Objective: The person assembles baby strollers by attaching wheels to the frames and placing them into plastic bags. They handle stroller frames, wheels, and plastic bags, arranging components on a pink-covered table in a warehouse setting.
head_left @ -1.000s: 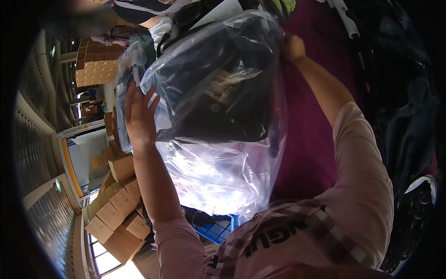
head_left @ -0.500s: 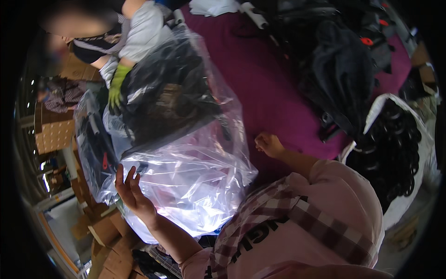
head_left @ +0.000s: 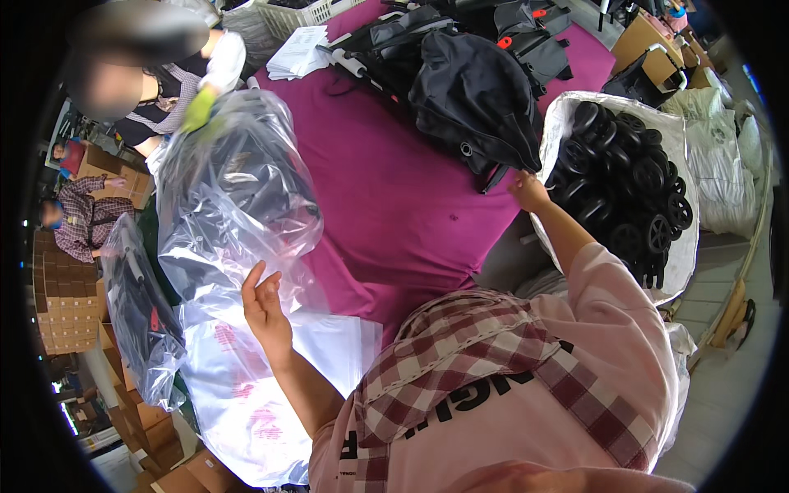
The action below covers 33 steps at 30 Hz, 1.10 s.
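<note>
My left hand (head_left: 267, 308) hovers over clear plastic bags (head_left: 263, 419), its fingers apart and slightly bent, holding nothing. Stretched out to the right, my right hand (head_left: 530, 193) has its fingers closed at the near right corner of a black fabric stroller (head_left: 468, 99), which lies folded on the purple cloth-covered table (head_left: 386, 214). Beyond my left hand, a folded black stroller in a clear bag (head_left: 238, 177) rests at the table's left side. A co-worker's green-gloved hand (head_left: 199, 111) is at its far end.
A white sack of black wheels (head_left: 694, 238) stands right of the table. Another bagged stroller (head_left: 144, 312) leans at the left, near cardboard boxes (head_left: 66, 316). White papers (head_left: 297, 53) and a white crate (head_left: 308, 15) are at the far side. Other people stand at far left.
My right hand has moved from above the cloth to the black stroller's corner. The bagged stroller has shifted away from me, uncovering the plastic bags. The view has also turned.
</note>
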Each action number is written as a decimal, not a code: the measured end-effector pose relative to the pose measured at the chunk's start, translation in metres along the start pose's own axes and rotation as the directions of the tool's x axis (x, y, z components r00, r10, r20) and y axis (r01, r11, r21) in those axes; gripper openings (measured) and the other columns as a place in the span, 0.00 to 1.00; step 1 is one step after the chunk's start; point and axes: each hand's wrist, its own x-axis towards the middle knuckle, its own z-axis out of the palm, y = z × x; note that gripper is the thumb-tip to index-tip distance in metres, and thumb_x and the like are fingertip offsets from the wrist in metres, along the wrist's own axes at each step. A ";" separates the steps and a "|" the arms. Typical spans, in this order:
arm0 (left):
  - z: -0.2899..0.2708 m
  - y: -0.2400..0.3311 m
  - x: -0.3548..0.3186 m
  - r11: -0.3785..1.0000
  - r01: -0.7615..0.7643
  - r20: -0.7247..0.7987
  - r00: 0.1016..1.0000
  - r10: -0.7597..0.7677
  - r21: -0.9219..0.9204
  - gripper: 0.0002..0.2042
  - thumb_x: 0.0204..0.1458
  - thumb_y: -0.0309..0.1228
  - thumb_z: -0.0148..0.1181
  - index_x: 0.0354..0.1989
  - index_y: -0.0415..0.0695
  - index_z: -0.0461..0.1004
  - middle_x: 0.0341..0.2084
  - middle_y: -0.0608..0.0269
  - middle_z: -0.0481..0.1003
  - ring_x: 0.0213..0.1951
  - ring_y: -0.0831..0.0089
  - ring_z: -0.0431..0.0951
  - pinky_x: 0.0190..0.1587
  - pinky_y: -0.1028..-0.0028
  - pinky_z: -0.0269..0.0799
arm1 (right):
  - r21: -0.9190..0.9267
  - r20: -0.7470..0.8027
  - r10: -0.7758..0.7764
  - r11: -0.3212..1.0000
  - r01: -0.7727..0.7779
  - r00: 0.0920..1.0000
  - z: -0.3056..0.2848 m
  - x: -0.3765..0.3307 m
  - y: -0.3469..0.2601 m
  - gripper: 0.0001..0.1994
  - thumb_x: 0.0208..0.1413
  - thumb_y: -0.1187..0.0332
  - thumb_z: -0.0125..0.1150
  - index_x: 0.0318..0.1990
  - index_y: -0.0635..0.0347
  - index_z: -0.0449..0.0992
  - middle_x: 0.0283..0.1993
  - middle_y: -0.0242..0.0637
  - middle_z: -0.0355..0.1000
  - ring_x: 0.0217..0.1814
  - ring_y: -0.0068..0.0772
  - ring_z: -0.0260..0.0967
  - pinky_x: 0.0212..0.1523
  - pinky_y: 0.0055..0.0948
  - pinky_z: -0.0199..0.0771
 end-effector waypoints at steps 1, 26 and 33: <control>0.001 0.002 -0.006 1.000 -0.011 -0.029 1.000 0.010 -0.015 0.15 0.61 0.28 0.48 0.56 0.38 0.65 0.39 0.54 0.76 0.44 0.73 0.73 0.53 0.73 0.65 | -0.035 -0.020 -0.006 0.999 0.005 1.000 0.011 -0.004 -0.002 0.26 0.48 0.56 0.62 0.52 0.62 0.68 0.52 0.49 0.67 0.55 0.52 0.65 0.56 0.40 0.66; 0.421 -0.084 0.108 0.596 0.801 0.493 0.496 -0.715 0.059 0.34 0.54 0.47 0.58 0.62 0.41 0.51 0.56 0.50 0.63 0.54 0.62 0.69 0.52 0.62 0.67 | 0.633 0.064 -0.699 0.581 0.513 0.713 -0.003 0.016 -0.074 0.18 0.44 0.67 0.65 0.44 0.62 0.73 0.49 0.49 0.66 0.52 0.52 0.67 0.51 0.37 0.71; 0.407 -0.057 0.076 0.503 0.846 0.767 0.201 -0.609 0.178 0.27 0.59 0.50 0.49 0.59 0.45 0.56 0.51 0.54 0.70 0.49 0.64 0.74 0.55 0.63 0.62 | 0.242 -0.528 -0.324 0.829 0.505 0.785 -0.122 0.189 -0.022 0.18 0.46 0.66 0.62 0.45 0.62 0.73 0.50 0.51 0.69 0.55 0.53 0.66 0.57 0.40 0.65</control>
